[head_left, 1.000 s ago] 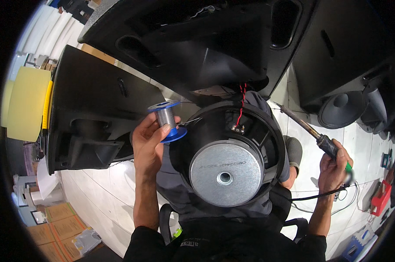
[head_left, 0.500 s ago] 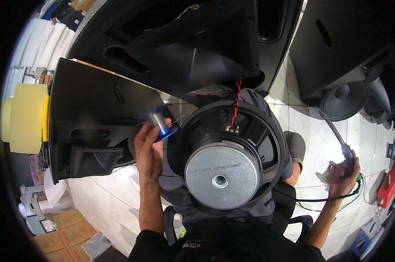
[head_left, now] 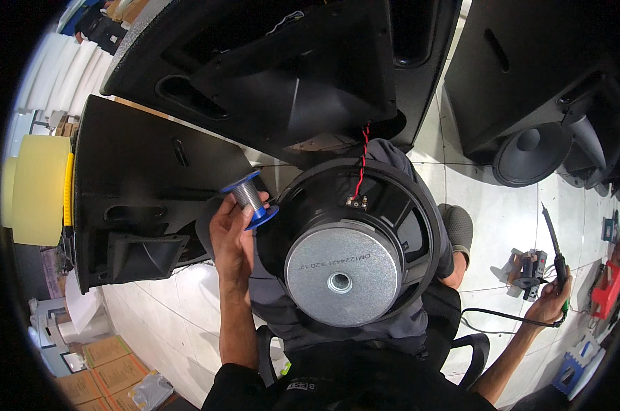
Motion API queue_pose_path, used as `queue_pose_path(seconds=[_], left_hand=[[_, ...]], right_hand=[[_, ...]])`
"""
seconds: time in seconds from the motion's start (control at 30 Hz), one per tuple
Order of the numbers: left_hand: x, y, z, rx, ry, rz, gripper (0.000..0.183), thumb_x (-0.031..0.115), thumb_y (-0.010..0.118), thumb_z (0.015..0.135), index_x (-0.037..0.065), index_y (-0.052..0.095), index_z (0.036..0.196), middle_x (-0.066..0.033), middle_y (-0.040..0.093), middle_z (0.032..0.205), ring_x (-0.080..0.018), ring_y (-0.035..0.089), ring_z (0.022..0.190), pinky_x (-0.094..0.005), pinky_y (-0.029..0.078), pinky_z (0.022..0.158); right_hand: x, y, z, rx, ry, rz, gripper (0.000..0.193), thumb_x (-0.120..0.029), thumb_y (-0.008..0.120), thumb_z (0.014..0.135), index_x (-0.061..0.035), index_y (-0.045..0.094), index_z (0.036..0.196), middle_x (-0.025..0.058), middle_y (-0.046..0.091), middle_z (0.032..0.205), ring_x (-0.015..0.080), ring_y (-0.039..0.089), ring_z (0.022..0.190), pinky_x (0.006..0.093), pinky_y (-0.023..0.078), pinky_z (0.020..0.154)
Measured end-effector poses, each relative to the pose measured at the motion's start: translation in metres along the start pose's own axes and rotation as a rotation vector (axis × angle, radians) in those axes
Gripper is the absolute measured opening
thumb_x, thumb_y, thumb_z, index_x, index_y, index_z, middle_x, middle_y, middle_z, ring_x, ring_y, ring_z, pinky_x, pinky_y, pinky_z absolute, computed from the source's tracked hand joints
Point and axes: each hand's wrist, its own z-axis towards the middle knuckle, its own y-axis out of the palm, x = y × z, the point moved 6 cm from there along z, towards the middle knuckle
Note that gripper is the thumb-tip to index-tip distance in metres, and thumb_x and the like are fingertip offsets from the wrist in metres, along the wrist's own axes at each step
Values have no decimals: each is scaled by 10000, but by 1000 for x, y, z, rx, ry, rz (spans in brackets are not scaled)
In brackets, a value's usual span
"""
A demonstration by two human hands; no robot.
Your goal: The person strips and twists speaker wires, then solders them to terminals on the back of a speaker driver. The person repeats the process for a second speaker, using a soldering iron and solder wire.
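My left hand (head_left: 231, 240) is closed around a spool of solder wire (head_left: 249, 196) with blue flanges, held at the left rim of a large loudspeaker driver (head_left: 344, 274). The driver lies on my lap, its round grey magnet facing up. A twisted red and black wire (head_left: 362, 164) runs from the cabinet ahead to the small terminal (head_left: 356, 201) on the driver's frame. Out to the right, my right hand (head_left: 553, 298) grips a soldering iron (head_left: 557, 250) by its dark handle, tip pointing away from me. Its black cord (head_left: 502, 313) trails back toward my seat.
A large black speaker cabinet (head_left: 296, 103) stands ahead, with another cabinet (head_left: 152, 185) at left and one more (head_left: 509, 89) at right. A metal stand (head_left: 527, 272) sits on the tiled floor beside my right hand. Cardboard boxes (head_left: 111, 370) are stacked at lower left.
My right hand has moved slightly outward and toward me; the soldering iron has swung more upright, away from the right cabinet's cone. The stand on the floor shows more fully. My left hand still holds the spool.
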Motion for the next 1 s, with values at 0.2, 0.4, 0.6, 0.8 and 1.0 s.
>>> queue_pose_path(seconds=[0.2, 0.4, 0.6, 0.8, 1.0], left_hand=[[-3, 0, 0, 3, -11, 20, 465, 175, 687, 869, -63, 548, 1243, -198, 667, 1117, -237, 652, 1060, -362, 457, 994], [15, 24, 9, -141, 13, 32, 430, 170, 690, 856, -46, 602, 1218, -194, 686, 1097, -244, 657, 1066, -363, 448, 1005], [45, 78, 29, -451, 7, 242, 358, 117, 715, 826, -62, 661, 1130, -181, 718, 993, -203, 689, 940, -331, 500, 904], [46, 96, 37, -558, -39, 437, 445, 105, 710, 786, -108, 627, 1168, -233, 710, 999, -247, 713, 908, -332, 542, 857], [48, 103, 39, -616, -12, 490, 442, 122, 707, 798, -114, 631, 1164, -227, 715, 963, -234, 715, 865, -336, 547, 828]], right_hand=[[-2, -11, -9, 36, 22, 19, 418, -320, 499, 1024, 1, 599, 1273, -29, 506, 755, 39, 360, 606, 176, 276, 520], [-18, 65, -55, -84, 184, 144, 460, -335, 493, 1012, 36, 567, 1274, -6, 543, 762, 47, 390, 618, 184, 294, 536], [-27, 162, -106, -556, 222, 134, 454, -335, 573, 955, 101, 649, 1058, 68, 571, 634, 106, 455, 428, 247, 311, 378], [-25, 201, -124, -678, 377, 137, 446, -320, 585, 929, 104, 667, 1044, 92, 567, 616, 134, 475, 432, 268, 351, 394], [-28, 218, -129, -776, 366, 63, 473, -347, 603, 910, 102, 658, 1048, 95, 582, 652, 128, 461, 442, 256, 341, 403]])
